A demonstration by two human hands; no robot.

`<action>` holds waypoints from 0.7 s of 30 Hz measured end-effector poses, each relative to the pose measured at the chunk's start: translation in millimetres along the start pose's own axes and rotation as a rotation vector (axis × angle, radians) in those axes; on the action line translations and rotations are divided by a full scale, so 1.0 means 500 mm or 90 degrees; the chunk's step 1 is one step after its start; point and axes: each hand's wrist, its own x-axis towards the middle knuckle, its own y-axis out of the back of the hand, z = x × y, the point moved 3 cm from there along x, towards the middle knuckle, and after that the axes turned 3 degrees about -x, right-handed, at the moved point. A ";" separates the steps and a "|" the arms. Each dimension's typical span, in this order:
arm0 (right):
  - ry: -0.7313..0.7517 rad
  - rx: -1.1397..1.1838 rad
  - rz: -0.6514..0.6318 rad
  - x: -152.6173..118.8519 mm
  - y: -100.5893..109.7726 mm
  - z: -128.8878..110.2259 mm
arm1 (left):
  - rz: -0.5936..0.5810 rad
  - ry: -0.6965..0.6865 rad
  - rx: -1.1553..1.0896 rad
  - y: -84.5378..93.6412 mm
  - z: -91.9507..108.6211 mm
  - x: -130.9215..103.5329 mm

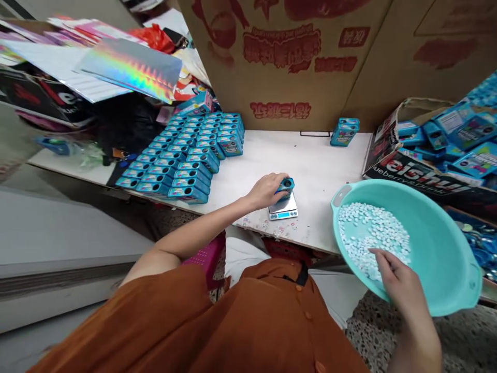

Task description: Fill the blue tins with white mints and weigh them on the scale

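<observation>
My left hand [267, 191] is wrapped round a small blue box [286, 185] with a dark round opening in its top. That box is on or just over a small digital scale [283, 214] with a lit blue display. My right hand [402, 285] reaches over the near rim of a turquoise basin [446, 243], its fingers drawn together. Whether anything is between them is hidden. Many small white candies [375, 230] lie in the basin's left part, close to my right fingertips.
Rows of blue boxes [186, 155] stand at the table's left; a single blue box [345, 131] stands at the back. A large cardboard carton [287, 67] walls off the rear. At right, an open carton [411, 173] holds blue packs. Holographic sheets [132, 67] lie far left.
</observation>
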 end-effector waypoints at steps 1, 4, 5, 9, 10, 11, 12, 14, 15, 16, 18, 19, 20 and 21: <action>-0.006 -0.004 0.002 -0.001 0.000 -0.002 | 0.004 0.006 -0.008 -0.009 -0.006 -0.006; -0.017 -0.009 0.017 -0.004 0.004 -0.008 | 0.028 0.036 -0.032 -0.027 -0.023 -0.014; -0.016 -0.010 0.021 -0.005 0.006 -0.010 | 0.042 0.041 -0.040 -0.028 -0.027 -0.016; -0.009 -0.025 0.020 -0.007 0.010 -0.015 | 0.127 0.015 -0.068 -0.020 -0.029 -0.041; -0.008 -0.031 0.016 -0.007 0.010 -0.015 | 0.157 0.015 -0.077 -0.017 -0.029 -0.052; -0.006 -0.037 0.010 -0.006 0.010 -0.015 | 0.190 0.022 -0.086 -0.014 -0.031 -0.066; -0.007 -0.042 0.005 -0.006 0.010 -0.015 | 0.225 0.036 -0.094 -0.013 -0.034 -0.082; -0.013 -0.049 -0.006 -0.004 0.008 -0.013 | 0.293 0.074 -0.108 -0.017 -0.043 -0.120; -0.017 -0.052 -0.012 -0.003 0.007 -0.011 | 0.321 0.099 -0.114 -0.021 -0.049 -0.141; -0.022 -0.053 -0.017 -0.002 0.006 -0.009 | 0.345 0.126 -0.120 -0.028 -0.056 -0.163; -0.034 -0.055 -0.026 0.000 0.004 -0.005 | 0.384 0.184 -0.133 -0.045 -0.072 -0.205; -0.041 -0.056 -0.031 0.002 0.004 -0.003 | 0.401 0.212 -0.139 -0.055 -0.080 -0.225; -0.049 -0.059 -0.036 0.003 0.003 -0.001 | 0.419 0.238 -0.145 -0.066 -0.087 -0.243; -0.058 -0.063 -0.041 0.005 0.003 0.001 | 0.436 0.261 -0.151 -0.076 -0.094 -0.259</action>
